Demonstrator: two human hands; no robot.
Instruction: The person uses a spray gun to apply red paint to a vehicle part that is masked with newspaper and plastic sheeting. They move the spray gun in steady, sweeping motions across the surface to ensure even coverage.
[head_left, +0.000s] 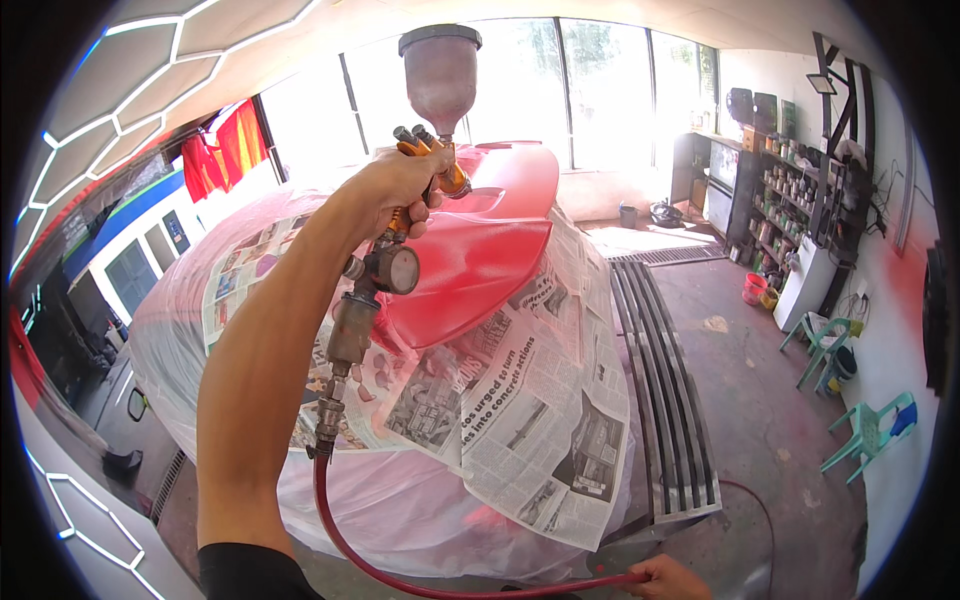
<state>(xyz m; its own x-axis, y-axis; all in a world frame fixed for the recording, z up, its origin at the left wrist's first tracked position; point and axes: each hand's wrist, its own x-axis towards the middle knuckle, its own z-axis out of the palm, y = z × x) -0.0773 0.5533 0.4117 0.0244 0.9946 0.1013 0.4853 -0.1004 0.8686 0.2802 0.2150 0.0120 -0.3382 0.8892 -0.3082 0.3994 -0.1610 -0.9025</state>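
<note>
My left hand (405, 185) is wrapped round the handle of an orange-and-black paint spray gun (456, 180), raised over the work. On top of the gun stands a cloudy cup (440, 90) with a dark lid. Below the grip hang a round gauge (398, 270) and an inline air filter (351, 328), which joins a dark red air hose (335, 530). Low on the right, my right hand (668, 580) grips that hose. Just beyond the gun lies a glossy red curved panel (470, 285), resting on newspaper sheets (540, 430) over a plastic-wrapped car-shaped bulk (180, 310).
A black slatted grille-like piece (665, 390) lies right of the covered bulk. Green plastic chairs (868, 435), a red bucket (753, 289) and shelves of cans (790, 190) line the right wall. More hose trails over the floor. Bright windows (520, 90) stand behind.
</note>
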